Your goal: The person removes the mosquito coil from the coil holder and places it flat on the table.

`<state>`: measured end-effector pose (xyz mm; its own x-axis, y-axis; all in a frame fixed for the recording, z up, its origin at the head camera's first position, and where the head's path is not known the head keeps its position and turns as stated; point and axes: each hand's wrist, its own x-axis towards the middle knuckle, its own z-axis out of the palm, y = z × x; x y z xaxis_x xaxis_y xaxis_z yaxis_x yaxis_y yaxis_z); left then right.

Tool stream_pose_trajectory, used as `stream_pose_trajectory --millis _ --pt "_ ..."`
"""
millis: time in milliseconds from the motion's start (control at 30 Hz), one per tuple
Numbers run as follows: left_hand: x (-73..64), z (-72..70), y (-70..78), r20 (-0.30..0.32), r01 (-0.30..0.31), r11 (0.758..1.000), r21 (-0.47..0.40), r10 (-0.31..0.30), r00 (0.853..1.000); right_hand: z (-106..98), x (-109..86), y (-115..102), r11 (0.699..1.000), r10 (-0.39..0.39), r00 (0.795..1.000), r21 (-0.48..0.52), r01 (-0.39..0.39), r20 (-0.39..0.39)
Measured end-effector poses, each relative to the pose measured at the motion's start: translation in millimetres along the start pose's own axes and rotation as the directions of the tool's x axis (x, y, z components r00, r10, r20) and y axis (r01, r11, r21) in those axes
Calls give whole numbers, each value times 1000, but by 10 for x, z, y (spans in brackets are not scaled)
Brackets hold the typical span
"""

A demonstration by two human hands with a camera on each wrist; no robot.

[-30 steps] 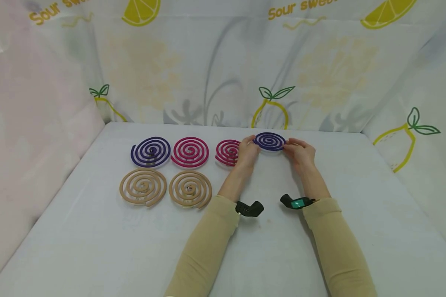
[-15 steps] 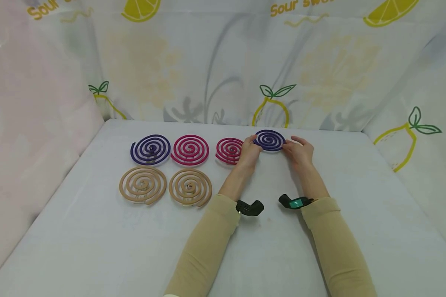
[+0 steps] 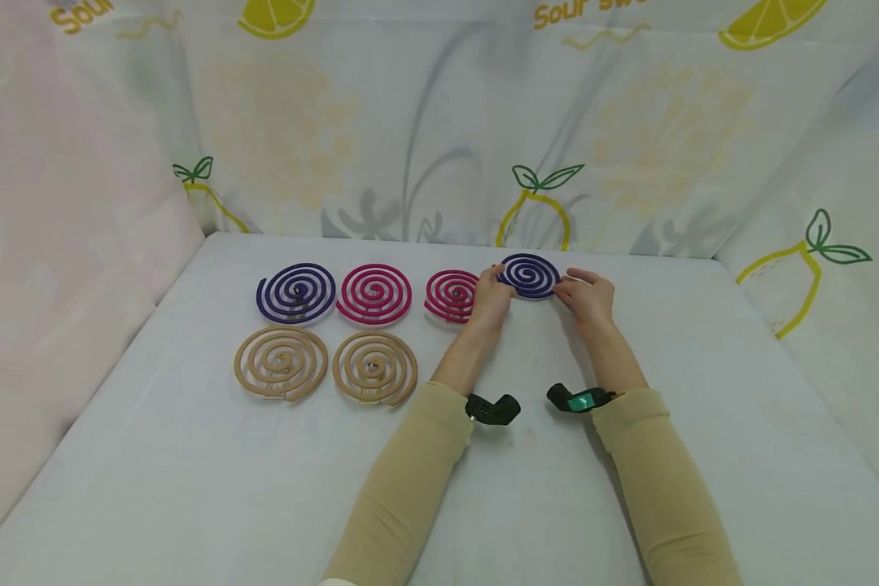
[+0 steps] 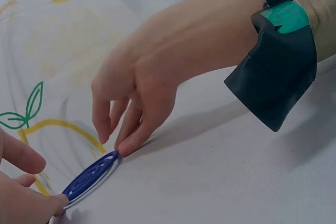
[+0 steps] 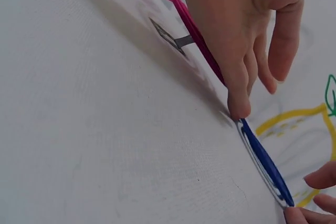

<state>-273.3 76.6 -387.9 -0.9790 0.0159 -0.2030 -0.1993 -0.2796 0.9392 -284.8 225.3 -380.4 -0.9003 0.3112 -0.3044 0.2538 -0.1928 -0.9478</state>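
Note:
A dark purple mosquito coil (image 3: 529,276) lies between my two hands near the table's back edge. My left hand (image 3: 492,303) pinches its left rim with thumb and fingers. My right hand (image 3: 588,298) pinches the right rim between thumb and index finger, the other fingers held off it. From the side, in the left wrist view, this purple coil (image 4: 90,176) appears thin and low over the table, with a pale layer along its underside. A pink coil (image 3: 450,295) is just left of my left hand, which partly covers it.
Another purple coil (image 3: 296,293) and a pink coil (image 3: 374,294) stand in the back row on the left. In front of them are two tan coils (image 3: 282,363). Small metal stands (image 5: 169,38) support coils above the white table (image 3: 190,472). A lemon-print cloth (image 3: 425,122) hangs behind.
Both hands still hold the purple coil. It has shifted slightly left, its face showing a little rounder. My right hand has edged left with it; the other coils stay in place.

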Motion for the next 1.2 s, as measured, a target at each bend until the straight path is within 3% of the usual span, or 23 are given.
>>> stream_pose_trajectory --millis 267,533,767,867,1033,1200 --pt "4 6 13 -8 -5 1000 9 5 1000 32 -39 -26 994 -16 1000 -104 15 -12" --pt "-20 13 54 -18 -3 999 33 4 1000 45 -66 -58 994 -3 1000 -111 2 -6" --pt "-158 16 259 16 -87 995 39 86 996 54 -248 -244 992 -126 992 -13 127 23" --pt "-271 -60 429 43 -114 990 87 110 993 74 -372 -348 986 -165 984 46 162 61" --pt "-415 -300 670 70 -129 978 165 118 991 132 -547 -454 974 -208 970 118 194 126" --pt "-532 -545 812 88 -129 969 212 113 990 201 -673 -492 969 -238 956 114 221 169"
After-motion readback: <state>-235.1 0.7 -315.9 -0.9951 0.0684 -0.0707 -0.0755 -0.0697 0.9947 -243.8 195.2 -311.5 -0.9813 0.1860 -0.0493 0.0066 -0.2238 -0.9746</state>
